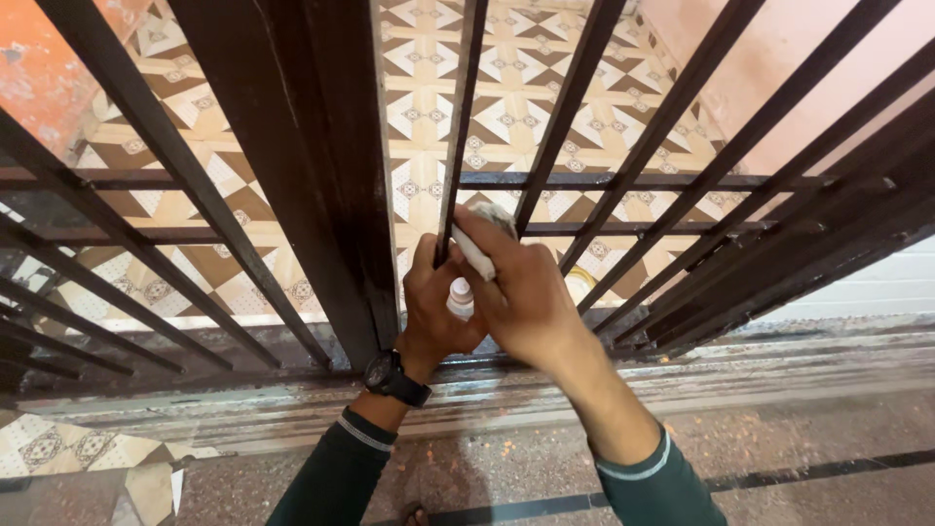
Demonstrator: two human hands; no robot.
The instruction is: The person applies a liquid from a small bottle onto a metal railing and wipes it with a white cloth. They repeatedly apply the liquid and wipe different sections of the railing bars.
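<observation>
- While the left hand (433, 307) steadies 1 thin upright bar (458, 127) of the dark metal gate (292, 166), its fingers are curled shut around a small white bottle (460, 297).
- The right hand (521, 292) pinches a pale folded cloth (479, 244) tight against that same bar, low down near the lower crossbar (623, 181).
- Judging by the bars' sheen (uneven, so hard to read), only this bar seems in hand; the several bars to the right look still to do.

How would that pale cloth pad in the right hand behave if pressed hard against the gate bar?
The cloth pad looks soft: it bends under the right hand, so it would probably flatten around the bar. It seems light, pinched by fingertips alone.
</observation>
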